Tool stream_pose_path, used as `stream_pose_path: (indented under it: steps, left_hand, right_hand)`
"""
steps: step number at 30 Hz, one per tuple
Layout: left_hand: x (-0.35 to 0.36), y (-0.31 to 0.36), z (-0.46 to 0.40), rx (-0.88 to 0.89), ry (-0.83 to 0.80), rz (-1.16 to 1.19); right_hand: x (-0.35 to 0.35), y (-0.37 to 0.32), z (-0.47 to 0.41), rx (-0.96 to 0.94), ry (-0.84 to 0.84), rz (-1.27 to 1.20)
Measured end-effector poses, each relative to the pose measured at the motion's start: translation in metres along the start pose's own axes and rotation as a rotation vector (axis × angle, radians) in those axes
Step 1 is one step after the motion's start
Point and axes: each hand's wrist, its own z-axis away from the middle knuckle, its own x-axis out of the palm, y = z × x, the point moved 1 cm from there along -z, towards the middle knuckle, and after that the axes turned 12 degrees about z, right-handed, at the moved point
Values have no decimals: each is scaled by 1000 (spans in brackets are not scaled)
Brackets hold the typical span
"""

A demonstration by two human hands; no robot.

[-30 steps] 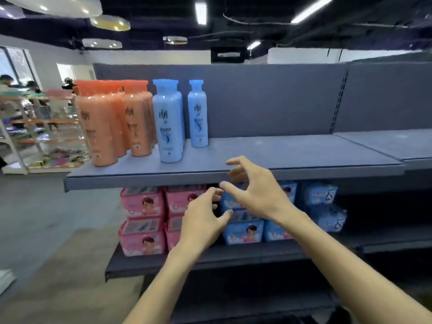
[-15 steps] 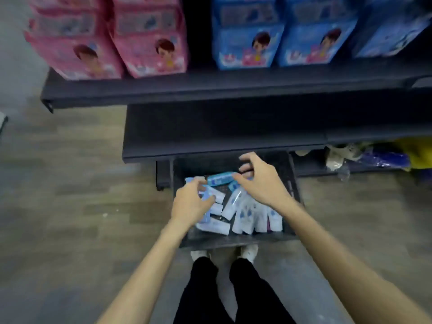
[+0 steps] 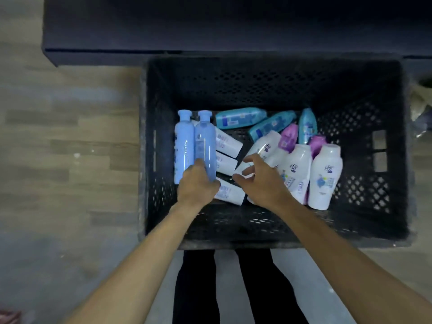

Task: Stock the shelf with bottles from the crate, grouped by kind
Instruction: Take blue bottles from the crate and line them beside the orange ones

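A black plastic crate (image 3: 383, 146) stands on the floor below me. In its left part lie two light blue bottles side by side (image 3: 184, 141). My left hand (image 3: 197, 185) is wrapped around the bottom of the right one (image 3: 205, 146). White bottles (image 3: 326, 176) lie in the middle and right, with teal bottles (image 3: 240, 118) and purple ones (image 3: 288, 136) behind them. My right hand (image 3: 261, 181) hovers with fingers spread over the white bottles in the middle, holding nothing.
The dark bottom shelf (image 3: 210, 31) juts out just beyond the crate's far rim. Wooden floor (image 3: 70, 136) lies to the left. My legs in black trousers (image 3: 198, 288) stand at the crate's near side. Something pale (image 3: 420, 99) lies at the right edge.
My view dropped from the shelf with orange and blue bottles down to the crate. Both hands went down into it, and my left hand closed on a light blue bottle.
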Motion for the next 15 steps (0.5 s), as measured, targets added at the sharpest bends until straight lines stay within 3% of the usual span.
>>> stream_pose_path:
  steps: [7, 15]
  left_hand:
    - [43, 3, -61, -37, 149, -183]
    - [63, 15, -108, -217, 150, 151]
  right_hand:
    - [24, 14, -28, 38, 2, -92]
    - [19, 27, -44, 84, 24, -235]
